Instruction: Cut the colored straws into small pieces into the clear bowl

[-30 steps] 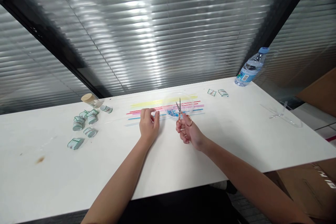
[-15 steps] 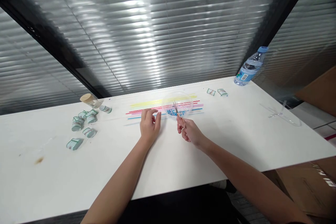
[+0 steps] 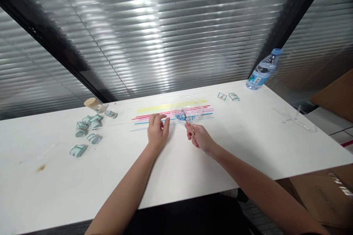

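My right hand (image 3: 200,137) grips a pair of scissors (image 3: 186,115) by the handles, its blades pointing away from me over a clear round bowl (image 3: 200,108). Small blue cut pieces (image 3: 180,118) lie in the bowl. Just left of it, my left hand (image 3: 157,132) is low at the table, fingers curled, with thumb and index tips close together. Whether something thin is between them is not clear; a faint clear strip (image 3: 121,124) runs left from near that hand. Long thin strips in yellow (image 3: 150,109), red (image 3: 138,118) and blue (image 3: 138,123) lie behind and beside both hands.
Several small green-and-white packets (image 3: 81,130) and a jar with a tan lid (image 3: 93,104) stand at the left. Two similar packets (image 3: 234,97) lie at the back right, near a water bottle (image 3: 261,72). A clear looped strip (image 3: 299,123) lies by the right edge.
The scissors and my right hand have shifted very slightly left and away from me. My left hand is almost unmoved.
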Available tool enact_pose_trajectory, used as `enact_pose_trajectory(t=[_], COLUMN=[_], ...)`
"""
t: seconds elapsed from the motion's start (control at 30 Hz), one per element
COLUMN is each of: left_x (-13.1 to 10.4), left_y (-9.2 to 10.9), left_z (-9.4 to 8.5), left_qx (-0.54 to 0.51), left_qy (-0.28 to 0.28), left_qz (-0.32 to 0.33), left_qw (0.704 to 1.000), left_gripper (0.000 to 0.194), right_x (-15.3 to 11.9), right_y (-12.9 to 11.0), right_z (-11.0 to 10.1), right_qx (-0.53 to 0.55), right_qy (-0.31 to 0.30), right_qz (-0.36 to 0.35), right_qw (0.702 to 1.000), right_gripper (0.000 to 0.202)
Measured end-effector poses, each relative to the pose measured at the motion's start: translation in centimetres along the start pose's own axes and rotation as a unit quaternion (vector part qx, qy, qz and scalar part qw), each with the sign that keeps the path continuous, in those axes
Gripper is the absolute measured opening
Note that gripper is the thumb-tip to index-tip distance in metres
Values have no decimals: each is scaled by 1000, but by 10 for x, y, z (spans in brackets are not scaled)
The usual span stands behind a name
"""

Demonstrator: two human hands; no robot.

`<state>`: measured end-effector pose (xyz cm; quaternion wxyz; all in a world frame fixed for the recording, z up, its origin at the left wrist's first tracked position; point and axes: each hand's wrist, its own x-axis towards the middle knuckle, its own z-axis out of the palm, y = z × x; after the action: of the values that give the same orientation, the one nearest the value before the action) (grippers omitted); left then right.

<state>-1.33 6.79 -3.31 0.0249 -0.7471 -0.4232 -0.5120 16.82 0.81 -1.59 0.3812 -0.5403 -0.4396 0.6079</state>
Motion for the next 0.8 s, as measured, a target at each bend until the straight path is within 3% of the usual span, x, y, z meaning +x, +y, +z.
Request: enact_pose_trajectory(t=[0.8], left_x=[-1], left_y=[-2], left_z=[1], left_qx=[-5], left_qy=[-15], left_qz=[-7], left_qw=[1000], left_gripper=[9], right_x=[0], right_y=[-2], right_z=[0], right_qx=[16], right_qy=[4], right_qz=[14], right_qw=[1000], right_gripper=[56])
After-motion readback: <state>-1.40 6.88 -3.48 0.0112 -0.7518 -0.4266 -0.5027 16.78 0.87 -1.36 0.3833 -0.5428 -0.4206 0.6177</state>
